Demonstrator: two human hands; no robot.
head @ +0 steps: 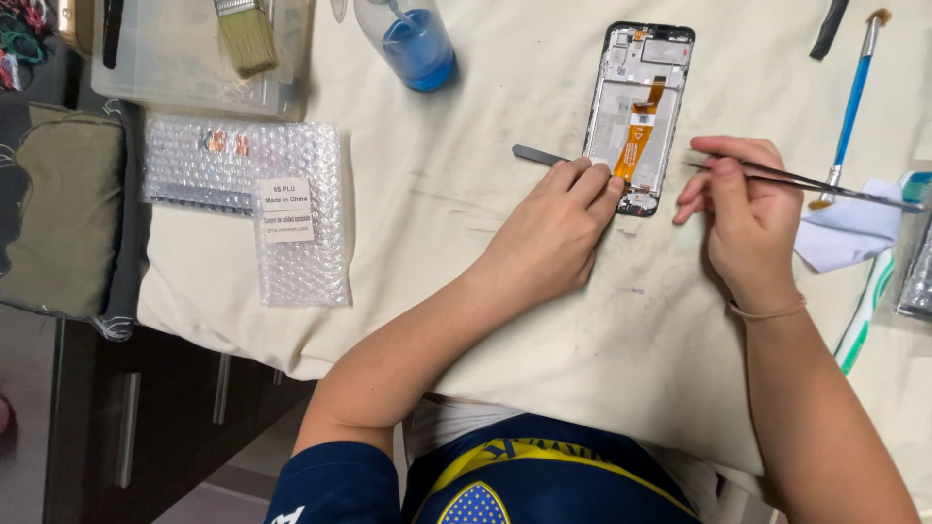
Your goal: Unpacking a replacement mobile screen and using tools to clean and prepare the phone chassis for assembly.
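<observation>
Step, as judged: working the orange flex ribbon (636, 136) inside opened black-framed phone chassis (638, 112), upper centre | left hand (553, 228) fingers curled, pinning flat grey metal pry tool (539, 154) | right hand (743, 209) pinching thin steel tweezers (815, 181) closed-fisted | next needs fine tip placement.

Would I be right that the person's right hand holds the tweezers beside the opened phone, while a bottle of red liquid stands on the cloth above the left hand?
Not quite: the liquid in the bottle is blue, not red, as the head view shows. The rest stands: the right hand holds the tweezers beside the opened phone, and the bottle stands on the cloth above the left hand.
</observation>
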